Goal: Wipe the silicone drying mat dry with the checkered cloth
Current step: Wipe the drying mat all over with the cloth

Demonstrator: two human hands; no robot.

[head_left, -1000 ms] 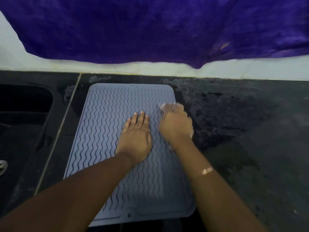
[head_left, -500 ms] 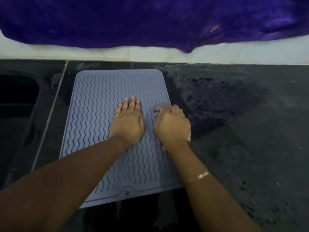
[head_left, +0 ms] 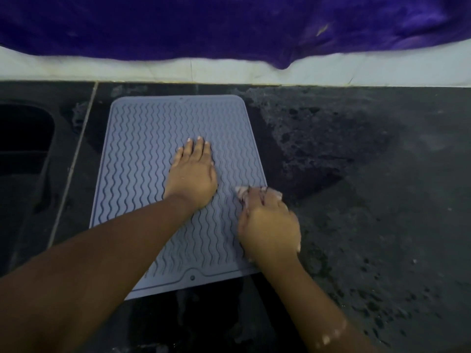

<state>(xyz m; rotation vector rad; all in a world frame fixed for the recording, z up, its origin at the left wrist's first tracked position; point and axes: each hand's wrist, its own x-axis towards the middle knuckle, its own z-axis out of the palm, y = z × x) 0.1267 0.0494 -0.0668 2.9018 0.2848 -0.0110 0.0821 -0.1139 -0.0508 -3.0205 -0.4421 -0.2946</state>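
A grey-blue mat (head_left: pixel 142 174) with raised wavy ridges lies flat on the dark stone desk (head_left: pixel 369 200), its long sides running away from the person. Its far edge sits near the pale strip of wall (head_left: pixel 153 70) at the back of the desk, and its near edge, with a small round hole in a moulded tab, lies close to the front.

The left hand (head_left: pixel 192 178) rests palm-down on the middle of the mat, spread flat with the fingers together and pointing away, holding nothing. The left forearm crosses the near left corner of the mat.

The right hand (head_left: pixel 269 225) is curled into a loose fist at the mat's right edge, about two thirds of the way toward the person. It is closed around the cloth (head_left: pixel 246 193), of which only a small pale, bunched bit shows past the knuckles; its pattern is too blurred to make out. The cloth presses on the mat right at the edge, and the hand overlaps both the mat and the desk beside it.

The desk to the right of the mat shows a mottled wet patch and scattered dark drops nearer the front. At the left, beyond a thin pale seam in the stone, a dark sink (head_left: pixel 25 138) is partly in view. A purple fabric (head_left: pixel 229 24) hangs across the top, its lower edge drooping over the wall.
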